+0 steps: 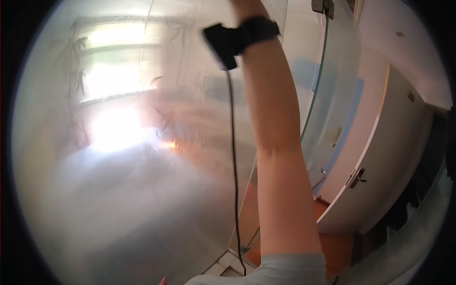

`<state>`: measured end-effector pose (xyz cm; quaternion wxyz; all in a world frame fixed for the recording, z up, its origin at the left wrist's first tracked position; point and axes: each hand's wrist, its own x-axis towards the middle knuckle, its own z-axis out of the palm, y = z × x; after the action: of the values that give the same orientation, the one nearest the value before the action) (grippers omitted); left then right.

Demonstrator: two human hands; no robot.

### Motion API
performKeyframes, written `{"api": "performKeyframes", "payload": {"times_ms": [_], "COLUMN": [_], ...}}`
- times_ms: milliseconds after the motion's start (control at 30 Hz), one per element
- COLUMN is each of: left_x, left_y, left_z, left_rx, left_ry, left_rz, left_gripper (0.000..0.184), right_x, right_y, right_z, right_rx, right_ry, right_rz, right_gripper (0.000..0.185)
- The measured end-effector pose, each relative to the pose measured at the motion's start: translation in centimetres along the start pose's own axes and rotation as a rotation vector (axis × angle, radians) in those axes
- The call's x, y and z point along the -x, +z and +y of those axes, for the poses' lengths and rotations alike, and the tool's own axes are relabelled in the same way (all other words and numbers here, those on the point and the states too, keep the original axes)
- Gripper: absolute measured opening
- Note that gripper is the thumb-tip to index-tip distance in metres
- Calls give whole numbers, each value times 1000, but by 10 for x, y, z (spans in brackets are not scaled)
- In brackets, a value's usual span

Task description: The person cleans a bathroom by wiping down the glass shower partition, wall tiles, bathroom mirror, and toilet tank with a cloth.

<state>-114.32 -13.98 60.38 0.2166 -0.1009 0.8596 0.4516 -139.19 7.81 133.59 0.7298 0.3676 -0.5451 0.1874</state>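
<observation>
My right arm (280, 156), in a grey short sleeve (292, 266), stretches straight up in the head view. Its hand lies beyond the top edge, so its fingers are hidden. A black strap (259, 29) circles the wrist and carries a black box-shaped device (219, 45). From that device a black cable (233, 166) hangs down past the arm. Close in front stands a hazy glass panel (156, 204) with dark bamboo-leaf patterns. Only a small bit, likely a fingertip of my left hand (163, 281), shows at the bottom edge; what it holds or touches cannot be made out.
A bright window (116, 57) shows in or through the glass. Clear glass with a greenish edge (317, 78) and a metal hinge (323, 6) stands right of my arm. Farther right is a pale door (394, 142) with a handle (356, 178), above an orange-brown floor (337, 244).
</observation>
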Motion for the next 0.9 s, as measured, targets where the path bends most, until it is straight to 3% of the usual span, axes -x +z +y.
{"api": "performKeyframes", "payload": {"times_ms": [33,67,133,167,267,367,533,667,733,767,800,867,900], "left_x": [-4,-6,-13,-16,-23,-29,-34,-39,-41,-43,-46,-51,-51], "left_y": [0,1,2,4,13,22,35,49,58,62,66,78,81], "left_z": [2,1,2,2,2,3,-1,-16,-32,-41,-50,-71,-77], "left_rx": [-5,-13,-20,-24,-32,-45,-51,-51,-54,-55,-53,-49,-46], "left_ry": [-3,-4,-7,-9,-14,-14,-10,-4,-3,-2,-3,-9,-11], "left_rz": [-2,-2,-1,1,1,-7,-17,-18,-18,-16,-17,-11,-12], "left_gripper": [77,77,77,77,77,77,76,76,76,76,76,76,75], "right_x": [1,10,44,78,125,167,319,529,633,656,669,660,640], "right_y": [27,-7,8,5,-1,-25,-52,-86,-110,-125,-132,-151,-152], "right_z": [84,46,179,192,255,205,136,42,-18,-46,-62,-55,-48], "right_rx": [138,-20,-96,69,-141,211,223,213,186,240,103,-26,-196], "right_ry": [-158,118,229,194,474,508,403,598,830,826,926,994,1191], "right_rz": [24,-52,-77,142,44,-31,3,-118,-288,-382,-403,-453,-312], "right_gripper": [45,45,44,41,45,50,46,48,50,50,51,51,48]}}
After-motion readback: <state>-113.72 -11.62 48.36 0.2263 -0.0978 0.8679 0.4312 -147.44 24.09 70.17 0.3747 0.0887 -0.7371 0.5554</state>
